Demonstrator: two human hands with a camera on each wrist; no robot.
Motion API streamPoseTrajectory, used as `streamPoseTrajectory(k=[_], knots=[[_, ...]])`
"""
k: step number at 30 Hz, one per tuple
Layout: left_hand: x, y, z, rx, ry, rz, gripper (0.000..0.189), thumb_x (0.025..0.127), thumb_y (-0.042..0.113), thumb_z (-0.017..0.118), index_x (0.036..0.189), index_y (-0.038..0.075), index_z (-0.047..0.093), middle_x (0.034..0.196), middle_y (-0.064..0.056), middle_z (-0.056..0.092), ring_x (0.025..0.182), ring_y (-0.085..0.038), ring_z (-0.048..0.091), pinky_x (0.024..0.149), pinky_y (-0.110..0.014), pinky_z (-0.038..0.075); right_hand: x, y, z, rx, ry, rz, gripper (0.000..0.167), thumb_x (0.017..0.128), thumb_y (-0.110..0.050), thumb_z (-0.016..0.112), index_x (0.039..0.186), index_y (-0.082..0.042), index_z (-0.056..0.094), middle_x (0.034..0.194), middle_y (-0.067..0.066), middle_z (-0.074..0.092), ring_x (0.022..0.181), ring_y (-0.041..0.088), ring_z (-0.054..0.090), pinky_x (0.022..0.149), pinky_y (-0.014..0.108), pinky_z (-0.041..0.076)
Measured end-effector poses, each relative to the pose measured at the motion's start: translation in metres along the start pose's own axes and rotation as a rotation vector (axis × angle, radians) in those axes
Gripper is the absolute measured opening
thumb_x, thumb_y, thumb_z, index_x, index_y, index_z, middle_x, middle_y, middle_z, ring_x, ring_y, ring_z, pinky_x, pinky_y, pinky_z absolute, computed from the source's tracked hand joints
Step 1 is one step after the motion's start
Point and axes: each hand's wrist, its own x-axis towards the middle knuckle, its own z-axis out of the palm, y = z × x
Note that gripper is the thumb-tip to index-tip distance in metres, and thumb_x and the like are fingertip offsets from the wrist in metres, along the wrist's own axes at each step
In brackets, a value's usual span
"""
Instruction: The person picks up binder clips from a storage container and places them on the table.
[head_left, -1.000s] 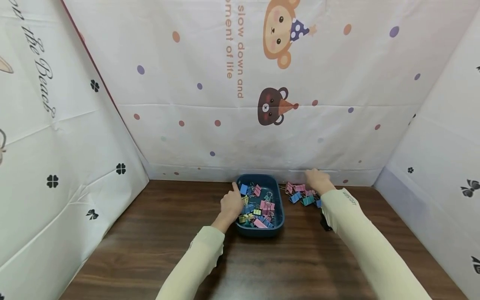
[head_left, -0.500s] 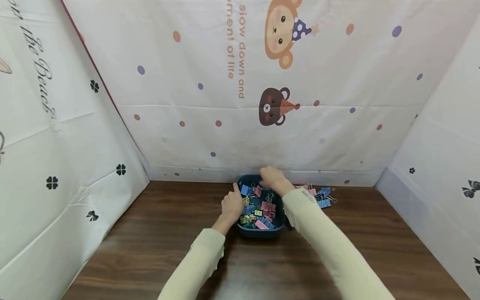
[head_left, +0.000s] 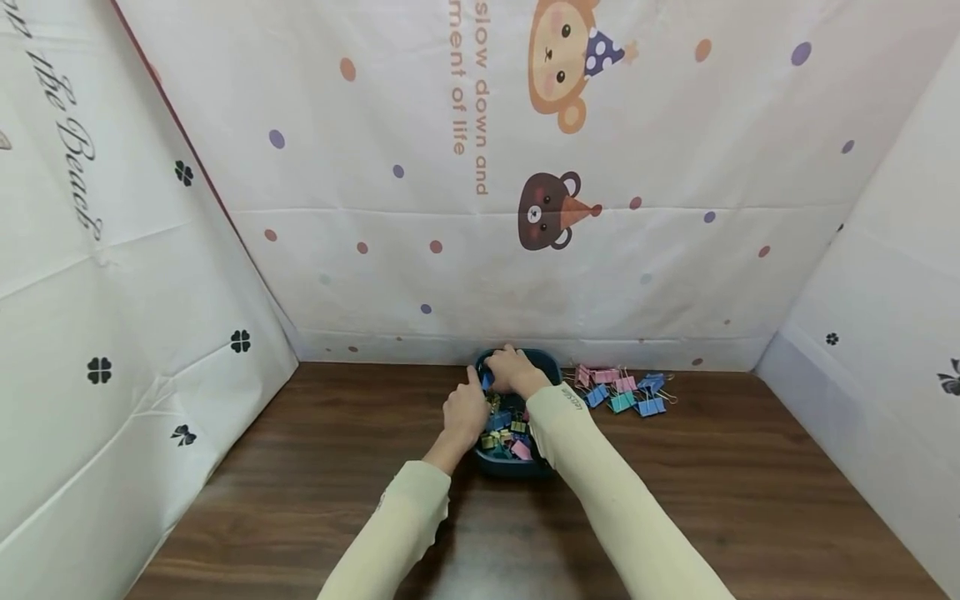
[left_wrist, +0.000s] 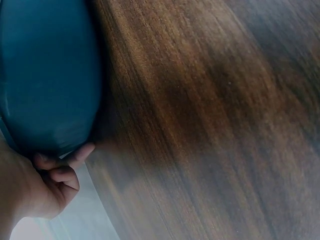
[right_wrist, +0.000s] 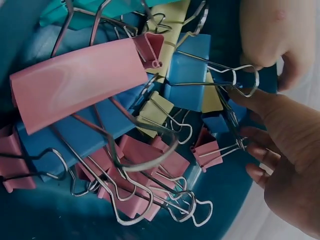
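Observation:
A dark blue plastic bin point(head_left: 517, 469) holds many binder clips in pink, blue, yellow and green. My left hand point(head_left: 465, 410) grips its left side; the left wrist view shows curled fingers point(left_wrist: 62, 175) against the outer wall. Inside the bin's far end is my right hand point(head_left: 516, 372). Up close in the right wrist view, the right hand point(right_wrist: 295, 150) pinches a blue binder clip point(right_wrist: 227, 117) by its wire handles between thumb and fingers. A large pink binder clip point(right_wrist: 80, 82) lies on top of the pile in front of it.
Right of the bin, several loose binder clips point(head_left: 622, 402) in pink, blue and green lie on the brown wooden table point(head_left: 360, 500). A white printed cloth point(head_left: 360, 292) stands behind, and similar cloths hang at both sides.
My right hand has moved left from the loose clips on the table, across the bin's rim and into its far left part. My left hand has stayed on the bin.

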Motion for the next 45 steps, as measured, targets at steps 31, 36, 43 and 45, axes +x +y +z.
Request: streamPoseTrajectory(k=[31, 36, 43, 45], knots=[[-0.001, -0.003, 0.0, 0.05, 0.038, -0.007, 0.072, 0.097, 0.026, 0.07, 0.154, -0.004, 0.037, 0.105, -0.024, 0.074, 0.085, -0.035, 0.074, 0.077, -0.049, 0.061, -0.024, 0.021, -0.035, 0.133, 0.012, -0.03, 0.04, 0.09, -0.016, 0.077, 0.125, -0.001, 0.067, 0.124, 0.015, 0.067, 0.098, 0.023, 0.068, 0.09, 0.04, 0.057], [-0.002, -0.007, 0.002, 0.059, 0.023, -0.032, 0.071, 0.097, 0.022, 0.069, 0.155, -0.003, 0.036, 0.087, -0.02, 0.073, 0.07, -0.03, 0.071, 0.068, -0.044, 0.061, -0.034, 0.039, -0.044, 0.165, 0.055, -0.01, 0.041, 0.087, -0.017, 0.079, 0.124, 0.0, 0.068, 0.124, 0.015, 0.066, 0.101, 0.025, 0.064, 0.088, 0.04, 0.056], [-0.002, -0.011, -0.001, 0.093, 0.016, -0.04, 0.073, 0.098, 0.022, 0.068, 0.157, -0.003, 0.033, 0.059, -0.01, 0.057, 0.049, -0.021, 0.055, 0.052, -0.037, 0.053, -0.058, 0.084, -0.06, 0.314, 0.108, 0.065, 0.036, 0.092, -0.013, 0.071, 0.122, 0.005, 0.062, 0.119, 0.02, 0.064, 0.093, 0.026, 0.06, 0.086, 0.042, 0.054], [-0.001, -0.011, -0.003, 0.095, 0.017, -0.04, 0.073, 0.098, 0.022, 0.068, 0.157, -0.002, 0.033, 0.059, -0.01, 0.057, 0.048, -0.021, 0.055, 0.051, -0.036, 0.052, -0.068, 0.099, -0.063, 0.33, 0.119, 0.083, 0.032, 0.093, -0.011, 0.069, 0.119, 0.004, 0.061, 0.118, 0.02, 0.063, 0.091, 0.026, 0.058, 0.083, 0.042, 0.052]])
